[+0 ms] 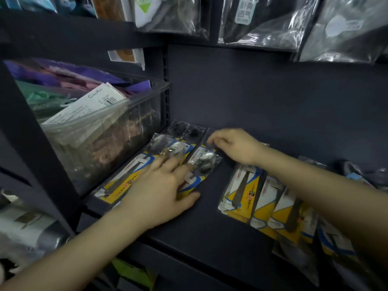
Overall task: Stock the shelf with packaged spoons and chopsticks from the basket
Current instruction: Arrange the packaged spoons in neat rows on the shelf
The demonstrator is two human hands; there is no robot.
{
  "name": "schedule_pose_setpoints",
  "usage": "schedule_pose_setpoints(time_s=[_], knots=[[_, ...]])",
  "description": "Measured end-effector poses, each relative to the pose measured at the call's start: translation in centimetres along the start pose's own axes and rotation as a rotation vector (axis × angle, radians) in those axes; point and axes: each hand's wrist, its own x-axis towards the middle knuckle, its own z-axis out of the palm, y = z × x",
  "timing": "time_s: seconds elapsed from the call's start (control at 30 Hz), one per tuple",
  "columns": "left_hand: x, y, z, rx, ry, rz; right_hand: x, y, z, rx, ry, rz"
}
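On the dark shelf (201, 223) lies a left group of packaged spoons (134, 177) with yellow, blue and white cards. My left hand (161, 190) rests flat on them, fingers straight, thumb on the shelf. The rightmost pack of that group (204, 162) shows a spoon bowl. My right hand (233, 148) has curled fingers pinching this pack's top edge. A second row of spoon packs (270, 204) lies under my right forearm. No basket or chopsticks are visible.
A clear plastic bin (100, 131) full of bagged goods stands left of the spoons, against the shelf upright (167, 89). Plastic-bagged items (262, 19) hang on the level above. More packaged goods (29, 225) sit lower left. Bare shelf shows between the two spoon groups.
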Motion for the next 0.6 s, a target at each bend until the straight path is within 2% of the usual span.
schedule_pose_setpoints(time_s=[0.07, 0.13, 0.27, 0.33, 0.47, 0.6], knots=[[-0.9, -1.2, 0.0, -0.027, -0.056, 0.117, -1.6, -0.7, 0.2, 0.048, -0.103, -0.051], [-1.6, -2.1, 0.1, -0.058, -0.102, 0.143, -1.8, -0.8, 0.8, 0.028, -0.106, -0.030], [-2.4, -2.3, 0.8, -0.140, -0.110, 0.095, -0.1, -1.1, 1.9, 0.463, -0.071, 0.246], [-2.4, -2.1, 1.0, -0.166, -0.114, 0.060, 0.5, -1.4, 2.3, 0.569, -0.081, 0.288], [-2.1, -1.6, 0.8, -0.161, -0.105, 0.020, 1.4, -1.9, 2.9, 0.572, -0.002, 0.263], [-1.9, -1.2, 0.8, -0.131, -0.095, 0.001, 1.5, -2.1, 3.1, 0.417, -0.004, 0.192]])
